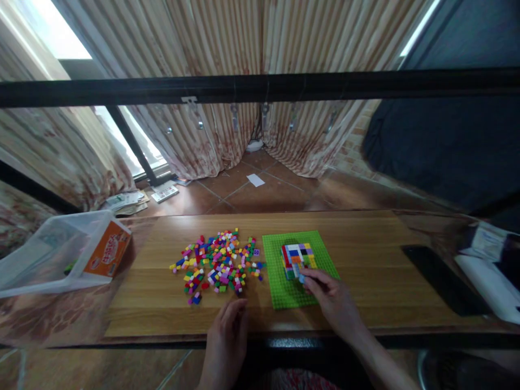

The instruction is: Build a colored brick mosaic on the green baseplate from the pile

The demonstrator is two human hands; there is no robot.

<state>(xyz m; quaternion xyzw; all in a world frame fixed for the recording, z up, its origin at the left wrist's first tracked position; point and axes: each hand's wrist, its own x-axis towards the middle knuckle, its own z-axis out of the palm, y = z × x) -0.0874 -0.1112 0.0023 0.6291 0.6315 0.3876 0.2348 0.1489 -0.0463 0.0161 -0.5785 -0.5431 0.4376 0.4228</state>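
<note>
My right hand [331, 298] pinches a small light-blue toy brick [301, 278] at the near side of a multicoloured brick block [294, 253]. That block stands on a green studded baseplate [280, 295]. Whether the light-blue brick touches the block, I cannot tell. My left hand [228, 327] rests at the table's near edge, just below a pile of loose bricks [223, 257]. Its fingers are curled together, and what they may hold is hidden.
The wooden board [365, 238] lies on the table. To the left stands a clear plastic bin [49, 233] with an orange label. A black flat object [442, 279] lies at the right. A black rail [260, 86] crosses beyond the table.
</note>
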